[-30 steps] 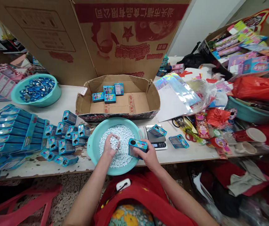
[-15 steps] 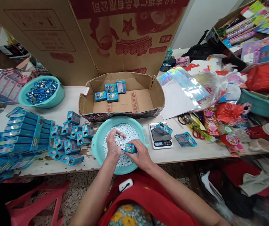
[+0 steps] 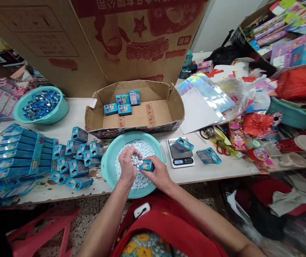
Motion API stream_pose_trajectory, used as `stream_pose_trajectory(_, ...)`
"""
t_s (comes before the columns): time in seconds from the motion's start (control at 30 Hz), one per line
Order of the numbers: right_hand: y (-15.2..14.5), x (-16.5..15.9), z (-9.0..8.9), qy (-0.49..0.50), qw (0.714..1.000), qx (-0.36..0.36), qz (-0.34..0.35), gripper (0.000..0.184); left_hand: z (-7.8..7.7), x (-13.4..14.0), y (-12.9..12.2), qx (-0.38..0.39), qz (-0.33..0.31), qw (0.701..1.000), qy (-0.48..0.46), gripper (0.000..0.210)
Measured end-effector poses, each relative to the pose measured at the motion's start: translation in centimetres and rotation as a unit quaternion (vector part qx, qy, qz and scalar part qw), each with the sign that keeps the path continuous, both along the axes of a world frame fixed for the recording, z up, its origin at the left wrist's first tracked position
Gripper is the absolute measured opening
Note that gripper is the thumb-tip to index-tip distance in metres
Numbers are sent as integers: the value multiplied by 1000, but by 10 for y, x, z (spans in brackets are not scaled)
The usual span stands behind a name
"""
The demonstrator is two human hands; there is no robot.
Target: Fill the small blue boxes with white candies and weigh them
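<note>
Chipped white tabletop (image 3: 206, 172), speckled floor (image 3: 89, 212) near, tall brown cardboard carton (image 3: 61, 73) far, left hand (image 3: 127, 166) cupping white pellets (image 3: 138, 162), right hand (image 3: 160, 174) pinching blue box (image 3: 146, 165), over turquoise plastic bowl (image 3: 108, 173)

Even, moderately bright light, apparently from above, falls across the pale tabletop (image 3: 75, 110) and leaves the white pellets (image 3: 140, 185) at centre fairly crisp, while the floor area along the bottom, especially lower right around a grey cloth (image 3: 293, 196), sinks into shadow. Glare streaks the iridescent sheets (image 3: 211, 94) right of centre, and small highlights dot the foil pieces (image 3: 41, 103) at left. Wide-angle distortion stretches the frame's edges, where the stacked blue boxes (image 3: 19, 157) look smeared and the upper right corner softens.
</note>
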State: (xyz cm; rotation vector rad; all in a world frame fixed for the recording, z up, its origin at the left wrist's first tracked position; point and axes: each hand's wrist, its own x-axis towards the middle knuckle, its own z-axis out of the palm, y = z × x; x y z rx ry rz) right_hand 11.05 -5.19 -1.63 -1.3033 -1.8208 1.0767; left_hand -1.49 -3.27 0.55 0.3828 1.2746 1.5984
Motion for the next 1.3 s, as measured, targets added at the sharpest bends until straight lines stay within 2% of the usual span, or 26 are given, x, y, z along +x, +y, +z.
stream_pose_trajectory(0.27, 3, 0, 10, 20, 1000, -11, -13, 29, 11, 0, 0, 8, -7, 999, 38, 25)
stream_pose_trajectory(0.63, 2, -1, 11, 38, 999, -26, -17, 28, 15, 3, 3, 18, -1, 999, 40, 20)
stream_pose_trajectory(0.87, 6, 1, 22, 60, 998, -21, -15, 28, 22, -1, 3, 17, -22, 999, 22, 17)
stream_pose_trajectory(1.17, 10, -3, 7, 53, 997, -43, -29, 29, 18, 12, 3, 27, -56, 997, 50, 20)
stream_pose_trajectory(1.23, 11, 1, 10, 67, 996, -50, -36, 30, 17, 4, 4, 41, -45, 997, 50, 19)
stream_pose_trajectory(1.3, 11, 10, 14, 92, 994, -51, -42, 32, 8, -13, 3, 27, -19, 995, 92, 20)
